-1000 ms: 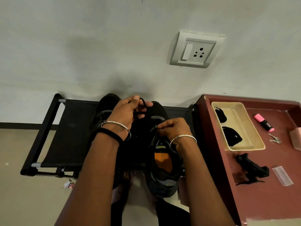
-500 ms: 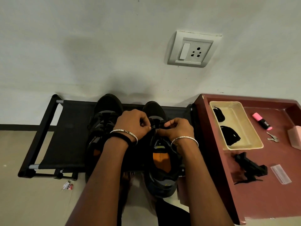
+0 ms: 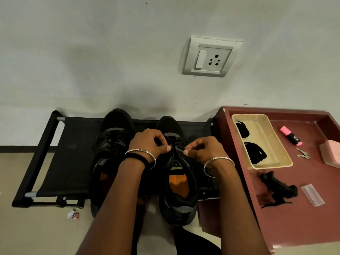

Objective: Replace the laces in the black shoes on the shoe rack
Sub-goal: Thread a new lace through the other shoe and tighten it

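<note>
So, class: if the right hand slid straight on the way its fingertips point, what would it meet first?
Probably the left hand, pinching the thin black lace opposite it above the black orange-lined shoe; depth is unclear.

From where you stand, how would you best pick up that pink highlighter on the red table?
Probably by its black middle barrel, coming straight down from above. The highlighter lies flat on the red table with bare surface along both long sides, so fingers can pinch across its narrow width.

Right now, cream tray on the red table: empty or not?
Not empty. The cream tray holds a far black bundle and a near black bundle; cannot tell if they are laces.
</note>
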